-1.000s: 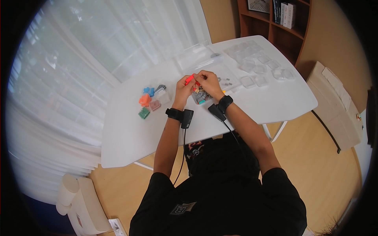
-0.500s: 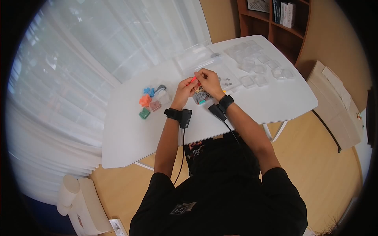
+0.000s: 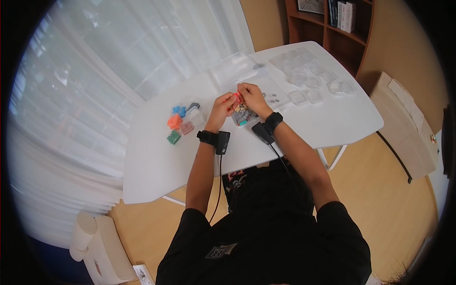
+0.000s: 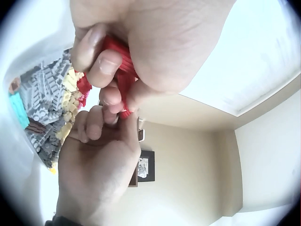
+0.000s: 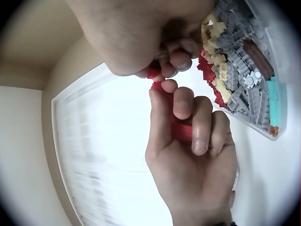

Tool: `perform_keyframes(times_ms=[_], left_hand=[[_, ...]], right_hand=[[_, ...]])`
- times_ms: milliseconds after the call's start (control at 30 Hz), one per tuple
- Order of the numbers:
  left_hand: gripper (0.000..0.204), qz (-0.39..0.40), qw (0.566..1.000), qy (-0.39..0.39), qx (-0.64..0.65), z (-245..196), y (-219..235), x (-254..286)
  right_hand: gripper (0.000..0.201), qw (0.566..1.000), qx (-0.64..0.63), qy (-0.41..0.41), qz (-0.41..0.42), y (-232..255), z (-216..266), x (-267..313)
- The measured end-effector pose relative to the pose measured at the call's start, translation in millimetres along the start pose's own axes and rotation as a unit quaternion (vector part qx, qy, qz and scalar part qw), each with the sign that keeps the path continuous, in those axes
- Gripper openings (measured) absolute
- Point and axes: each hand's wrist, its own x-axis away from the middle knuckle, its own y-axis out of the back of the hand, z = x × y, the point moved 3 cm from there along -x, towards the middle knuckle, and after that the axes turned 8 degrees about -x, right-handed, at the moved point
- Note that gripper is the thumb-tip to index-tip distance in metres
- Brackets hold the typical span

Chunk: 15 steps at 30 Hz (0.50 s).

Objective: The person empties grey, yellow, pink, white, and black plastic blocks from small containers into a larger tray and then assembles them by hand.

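My left hand (image 3: 221, 111) curls its fingers round several red toy bricks (image 5: 182, 132), seen in both wrist views. At its thumb and index fingertips the end of the red bricks sticks out. My right hand (image 3: 253, 100) meets it there, pinching a small red brick (image 5: 153, 74) between thumb and fingers; most of that brick is hidden. Both hands are raised just over a clear plastic bin (image 5: 283, 70) of loose bricks. Inside it lie grey bricks (image 4: 44, 92), tan bricks (image 5: 217, 60), red bricks (image 5: 205, 69) and a turquoise brick (image 5: 274, 101).
Left on the white table (image 3: 152, 166) sit blue bricks (image 3: 179, 110), orange bricks (image 3: 174, 122), green bricks (image 3: 174, 137) and a clear box of dull red bricks (image 3: 186, 127). Several clear empty boxes (image 3: 299, 98) stand at the right. Behind the hands is a large clear container (image 3: 232, 71).
The red bricks, which stuck out above the left hand, have tilted and sunk between the fingers, now mostly hidden. Both hands stay close together over the bin.
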Motion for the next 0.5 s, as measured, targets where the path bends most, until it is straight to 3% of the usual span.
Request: perform_keyframes(times_ms=[67, 200, 333, 500], left_hand=[[0.024, -0.004, 1.000, -0.004, -0.006, 0, -1, 0], [0.024, -0.036, 0.999, -0.015, -0.009, 0, -1, 1], [0.022, -0.028, 0.999, -0.017, -0.034, 6, 6, 0], [0.021, -0.010, 0.999, -0.006, -0.053, -1, 3, 3]], right_hand=[[0.036, 0.999, -0.039, -0.026, 0.004, -1, -1, 0], [0.034, 1.000, -0.017, 0.006, -0.020, -5, 6, 4], [0.029, 0.998, 0.032, 0.050, -0.002, -6, 0, 2], [0.026, 0.998, 0.026, 0.049, 0.005, -2, -7, 0]])
